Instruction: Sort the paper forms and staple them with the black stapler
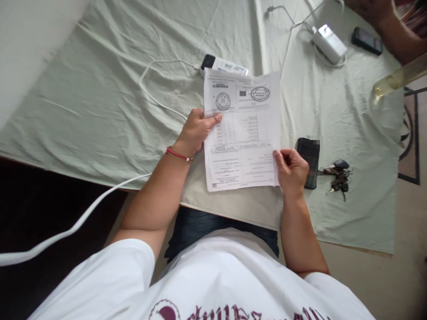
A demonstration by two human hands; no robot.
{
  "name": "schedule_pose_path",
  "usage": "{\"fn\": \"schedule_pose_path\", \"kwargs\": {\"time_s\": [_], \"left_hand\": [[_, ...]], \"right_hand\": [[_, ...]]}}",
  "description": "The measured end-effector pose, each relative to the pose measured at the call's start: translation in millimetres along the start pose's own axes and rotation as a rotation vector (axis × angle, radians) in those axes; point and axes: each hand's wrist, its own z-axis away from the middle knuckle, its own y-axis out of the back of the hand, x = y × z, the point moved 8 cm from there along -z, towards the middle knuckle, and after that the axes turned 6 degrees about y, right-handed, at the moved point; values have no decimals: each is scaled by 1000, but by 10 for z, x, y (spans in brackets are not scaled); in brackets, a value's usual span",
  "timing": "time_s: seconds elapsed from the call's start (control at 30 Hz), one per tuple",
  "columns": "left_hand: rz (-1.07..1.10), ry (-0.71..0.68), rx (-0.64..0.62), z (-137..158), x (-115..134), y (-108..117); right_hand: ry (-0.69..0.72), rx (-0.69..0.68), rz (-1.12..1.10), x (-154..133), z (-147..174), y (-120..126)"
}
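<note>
A printed document (245, 129) with round and oval stamps is held over the table in front of me, its print upside down from where I sit. My left hand (196, 129) grips its left edge, thumb lying on top of the page; a red string bracelet circles that wrist. At the lower right edge, my right hand (291, 171) pinches the paper between thumb and fingers. Just beside the right hand lies a black phone (308, 162). Behind the page's top edge sits a white device with a black end (224, 64), partly covered by the paper and joined to a white cable.
A pale green cloth (110, 111) covers the table. Right of the phone lies a bunch of keys (340, 175). A white adapter (329, 43) with cables and another dark phone (367, 41) are at the far right, near another person's arm (396, 35). A white cable (83, 213) crosses the left table edge.
</note>
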Motion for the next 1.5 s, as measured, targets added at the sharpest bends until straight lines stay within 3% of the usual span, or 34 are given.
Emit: {"fn": "schedule_pose_path", "kwargs": {"time_s": [0.17, 0.27, 0.33, 0.4, 0.53, 0.7, 0.87, 1.13, 1.5], "left_hand": [[0, 3, 2, -8, -6, -19], [-23, 8, 6, -5, 0, -31], [-33, 16, 8, -1, 1, -35], [-42, 30, 14, 6, -6, -36], [-45, 51, 10, 31, -15, -54], [-64, 61, -81, 94, 21, -164], [-108, 85, -67, 127, 52, -175], [-113, 129, -76, 158, 93, -200], [-105, 104, -94, 144, 70, -202]], "right_hand": [[293, 98, 189, -330, 34, 84], [325, 76, 29, -458, 83, 100], [322, -55, -186, -542, 122, 40], [348, -280, -359, -663, 192, -93], [519, -726, -449, -881, 439, -404], [661, -898, -566, -957, 624, -628], [590, -914, -709, -956, 607, -607], [445, -841, -743, -789, 503, -577], [462, -851, -672, -802, 530, -629]]}}
